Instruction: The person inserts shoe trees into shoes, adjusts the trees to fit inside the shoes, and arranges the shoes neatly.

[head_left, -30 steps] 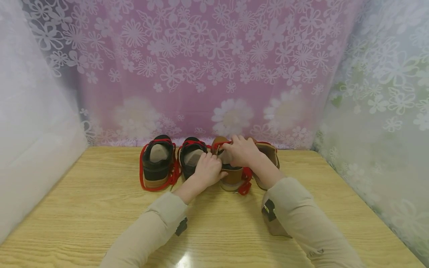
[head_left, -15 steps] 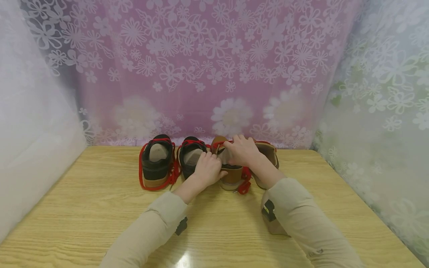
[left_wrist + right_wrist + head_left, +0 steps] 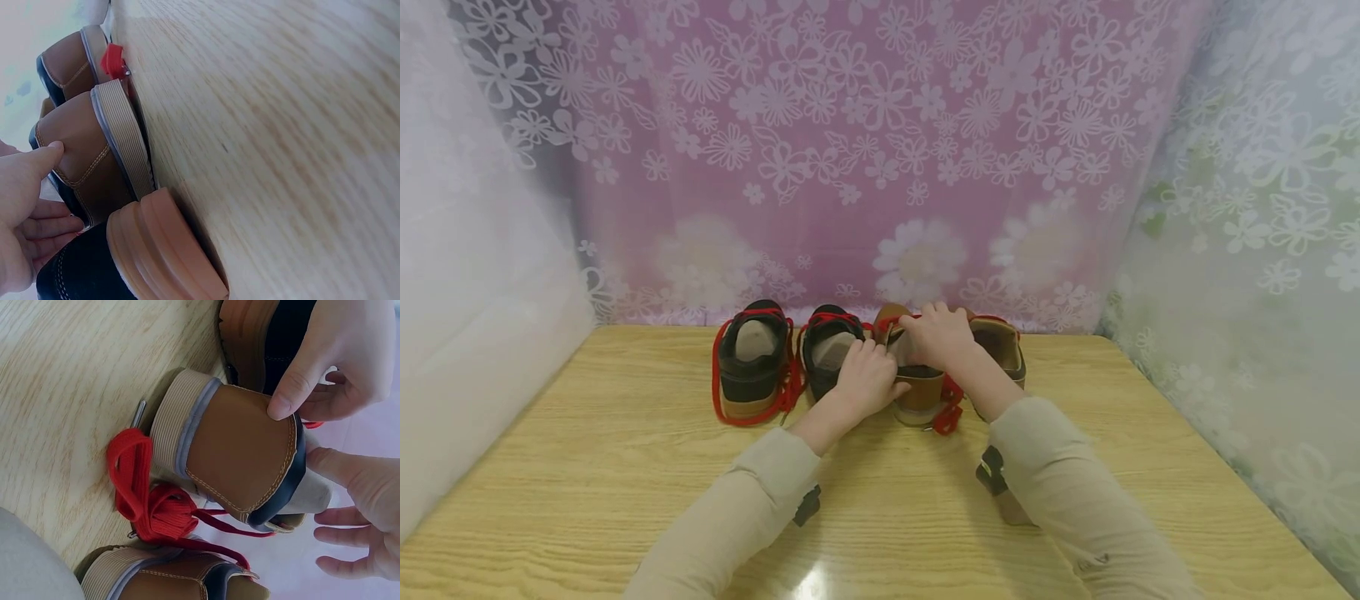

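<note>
A brown shoe (image 3: 917,392) with a dark collar stands heel towards me, third from the left in a row. My left hand (image 3: 867,379) grips its left side, the thumb on the outside of the heel in the right wrist view. Over the shoe's opening is my right hand (image 3: 942,335). Its thumb and fingers pinch a soft-looking grey-beige piece of stuffing (image 3: 309,495) that sticks out of the collar. How deep the stuffing goes is hidden. Red laces (image 3: 169,512) hang in a bundle by the shoe's right side.
Left of my left hand stand two black shoes, one outermost (image 3: 748,382) and one (image 3: 818,387) partly behind the hand, both with beige stuffing inside. Another brown shoe (image 3: 1011,343) is at the right. A flowered curtain (image 3: 850,167) hangs behind the wooden table (image 3: 887,517).
My right hand and forearm have shifted slightly left, uncovering more of the rightmost brown shoe. The left hand and the shoes stay in place.
</note>
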The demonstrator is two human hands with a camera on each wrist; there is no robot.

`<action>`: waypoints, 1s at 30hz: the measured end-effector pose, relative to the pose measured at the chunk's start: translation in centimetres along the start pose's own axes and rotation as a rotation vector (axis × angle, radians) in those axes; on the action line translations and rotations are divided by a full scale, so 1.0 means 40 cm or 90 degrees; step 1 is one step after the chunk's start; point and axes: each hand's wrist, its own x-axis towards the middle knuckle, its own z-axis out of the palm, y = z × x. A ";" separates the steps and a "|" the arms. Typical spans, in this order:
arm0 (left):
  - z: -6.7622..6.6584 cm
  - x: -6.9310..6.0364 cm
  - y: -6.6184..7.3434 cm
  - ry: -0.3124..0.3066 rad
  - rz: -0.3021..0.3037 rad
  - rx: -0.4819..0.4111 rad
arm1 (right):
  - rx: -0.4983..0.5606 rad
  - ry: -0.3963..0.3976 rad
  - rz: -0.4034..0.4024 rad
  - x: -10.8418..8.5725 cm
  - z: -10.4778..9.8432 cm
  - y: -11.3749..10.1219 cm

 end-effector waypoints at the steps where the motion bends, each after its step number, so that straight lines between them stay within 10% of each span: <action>1: 0.000 0.000 0.000 0.000 0.000 0.000 | 0.000 0.001 0.003 0.001 0.000 -0.001; 30: -0.007 -0.002 0.001 0.020 0.000 0.001 | -0.022 0.059 0.073 0.034 0.041 -0.029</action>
